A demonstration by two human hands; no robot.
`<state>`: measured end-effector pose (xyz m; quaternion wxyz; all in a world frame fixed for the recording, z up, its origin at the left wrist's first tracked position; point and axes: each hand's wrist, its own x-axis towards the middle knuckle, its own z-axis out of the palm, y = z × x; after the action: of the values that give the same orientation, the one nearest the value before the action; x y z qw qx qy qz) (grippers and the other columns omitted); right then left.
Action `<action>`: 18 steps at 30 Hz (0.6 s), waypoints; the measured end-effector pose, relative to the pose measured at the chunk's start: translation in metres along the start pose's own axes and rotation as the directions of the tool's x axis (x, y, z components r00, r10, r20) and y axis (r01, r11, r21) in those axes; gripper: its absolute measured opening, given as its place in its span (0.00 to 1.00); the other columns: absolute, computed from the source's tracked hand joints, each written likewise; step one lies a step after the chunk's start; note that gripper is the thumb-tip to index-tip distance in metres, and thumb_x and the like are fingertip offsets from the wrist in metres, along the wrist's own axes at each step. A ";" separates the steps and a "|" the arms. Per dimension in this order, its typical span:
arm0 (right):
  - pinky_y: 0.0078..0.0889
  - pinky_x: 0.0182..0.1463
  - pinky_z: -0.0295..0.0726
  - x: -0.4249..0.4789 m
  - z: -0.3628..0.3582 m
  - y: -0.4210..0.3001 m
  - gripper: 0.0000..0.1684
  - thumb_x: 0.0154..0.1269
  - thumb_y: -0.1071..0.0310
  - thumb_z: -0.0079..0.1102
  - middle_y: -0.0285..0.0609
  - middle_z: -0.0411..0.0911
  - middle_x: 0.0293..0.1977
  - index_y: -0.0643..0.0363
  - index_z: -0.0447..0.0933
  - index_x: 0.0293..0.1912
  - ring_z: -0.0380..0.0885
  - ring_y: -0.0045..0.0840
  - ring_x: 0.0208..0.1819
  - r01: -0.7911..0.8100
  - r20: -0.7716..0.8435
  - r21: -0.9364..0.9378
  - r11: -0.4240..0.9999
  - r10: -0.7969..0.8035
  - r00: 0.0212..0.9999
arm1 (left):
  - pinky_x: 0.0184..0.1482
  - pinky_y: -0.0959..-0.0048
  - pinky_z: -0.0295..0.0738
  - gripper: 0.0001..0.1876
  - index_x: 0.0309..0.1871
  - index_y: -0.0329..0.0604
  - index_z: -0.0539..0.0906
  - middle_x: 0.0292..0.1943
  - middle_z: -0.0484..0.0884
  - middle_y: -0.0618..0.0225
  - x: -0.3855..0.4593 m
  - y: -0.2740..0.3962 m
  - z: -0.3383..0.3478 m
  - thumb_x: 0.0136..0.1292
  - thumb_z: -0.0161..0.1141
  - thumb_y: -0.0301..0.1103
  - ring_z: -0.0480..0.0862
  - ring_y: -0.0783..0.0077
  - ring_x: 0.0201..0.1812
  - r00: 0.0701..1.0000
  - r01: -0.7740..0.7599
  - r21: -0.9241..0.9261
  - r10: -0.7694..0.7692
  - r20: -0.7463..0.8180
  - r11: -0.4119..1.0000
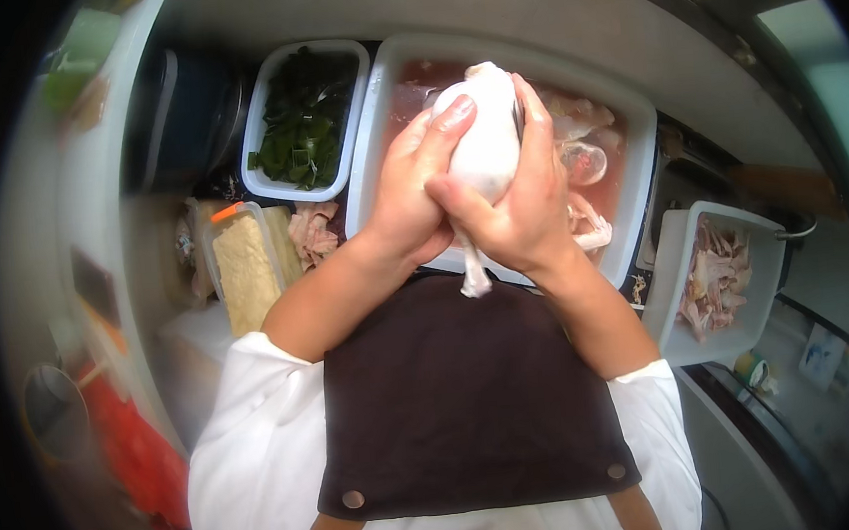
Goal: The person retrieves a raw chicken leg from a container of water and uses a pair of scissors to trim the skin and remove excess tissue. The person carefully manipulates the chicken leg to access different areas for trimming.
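Between my two hands is a pale, plucked poultry carcass [486, 142], held over a large white plastic tub [645, 146]. My left hand [415, 181] wraps its left side, thumb lying on top. My right hand [520, 203] grips the right side, its fingers along the edge and its thumb near the lower end. A thin bony end hangs below the hands towards my apron. A narrow dark shape shows beside my right fingers; what it is cannot be told. Reddish liquid and raw poultry pieces [584, 117] lie in the tub, partly hidden by my hands.
Left of the tub stands a smaller white tub [251, 162] of dark green leaves. Nearer on the left are a clear container [271, 239] with a pale yellow block and a crumpled pinkish piece [314, 232]. At right, another white tub [769, 278] holds raw poultry parts [714, 274].
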<state>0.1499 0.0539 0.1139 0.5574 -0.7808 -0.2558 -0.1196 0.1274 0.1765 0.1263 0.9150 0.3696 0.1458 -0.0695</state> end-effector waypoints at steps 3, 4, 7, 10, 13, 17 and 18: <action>0.34 0.46 0.84 0.002 0.007 0.011 0.33 0.66 0.57 0.69 0.59 0.83 0.43 0.72 0.69 0.59 0.87 0.38 0.43 -0.051 -0.108 0.061 0.997 0.057 0.992 | 0.55 0.67 0.82 0.21 0.62 0.32 0.73 0.52 0.82 0.57 -0.002 -0.003 -0.008 0.79 0.49 0.43 0.84 0.65 0.51 0.996 0.081 -0.073 -0.078 0.051 0.994; 0.34 0.45 0.84 0.000 0.008 0.016 0.29 0.67 0.59 0.68 0.57 0.84 0.41 0.71 0.71 0.56 0.87 0.37 0.40 -0.112 -0.125 0.127 0.986 0.128 0.984 | 0.55 0.67 0.82 0.22 0.63 0.32 0.73 0.53 0.82 0.56 -0.002 -0.003 -0.009 0.79 0.48 0.43 0.84 0.65 0.52 0.994 0.093 -0.088 -0.087 0.070 0.992; 0.30 0.41 0.83 0.001 0.007 0.019 0.18 0.71 0.62 0.63 0.50 0.84 0.37 0.68 0.73 0.49 0.86 0.30 0.37 -0.078 -0.156 0.183 0.980 0.107 0.982 | 0.57 0.66 0.81 0.23 0.66 0.30 0.71 0.56 0.81 0.54 -0.003 -0.003 -0.013 0.81 0.44 0.43 0.84 0.64 0.54 0.986 0.125 -0.130 -0.109 0.124 0.984; 0.27 0.40 0.81 0.000 0.005 0.021 0.15 0.74 0.64 0.60 0.46 0.83 0.34 0.66 0.73 0.48 0.83 0.23 0.36 -0.123 -0.111 0.287 0.950 0.160 0.981 | 0.58 0.66 0.81 0.24 0.66 0.30 0.71 0.57 0.81 0.54 -0.003 -0.001 -0.021 0.81 0.43 0.43 0.84 0.64 0.55 0.966 0.180 -0.240 -0.125 0.226 0.954; 0.25 0.39 0.80 0.001 0.002 0.020 0.12 0.76 0.65 0.58 0.42 0.82 0.33 0.66 0.73 0.46 0.79 0.18 0.35 -0.141 -0.082 0.354 0.925 0.180 0.980 | 0.60 0.65 0.80 0.24 0.67 0.30 0.70 0.59 0.79 0.55 -0.005 0.001 -0.026 0.82 0.42 0.42 0.83 0.64 0.57 0.935 0.248 -0.354 -0.128 0.329 0.902; 0.22 0.35 0.76 0.005 -0.003 0.016 0.12 0.77 0.64 0.57 0.38 0.80 0.30 0.65 0.74 0.43 0.75 0.14 0.32 -0.164 -0.039 0.383 0.909 0.193 0.980 | 0.63 0.65 0.78 0.25 0.69 0.30 0.69 0.62 0.78 0.55 -0.004 0.002 -0.032 0.82 0.41 0.43 0.81 0.64 0.60 0.888 0.337 -0.416 -0.139 0.439 0.845; 0.22 0.35 0.76 0.005 -0.003 0.015 0.12 0.77 0.64 0.57 0.38 0.79 0.30 0.65 0.74 0.43 0.74 0.13 0.32 -0.167 -0.034 0.384 0.908 0.195 0.980 | 0.63 0.64 0.78 0.25 0.69 0.31 0.69 0.62 0.78 0.55 -0.005 0.001 -0.033 0.82 0.41 0.44 0.80 0.63 0.61 0.879 0.349 -0.425 -0.135 0.457 0.835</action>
<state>0.1629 0.0483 0.1052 0.7153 -0.6737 -0.1803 -0.0435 0.1164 0.2002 0.1064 0.9716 0.0777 0.0109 -0.2230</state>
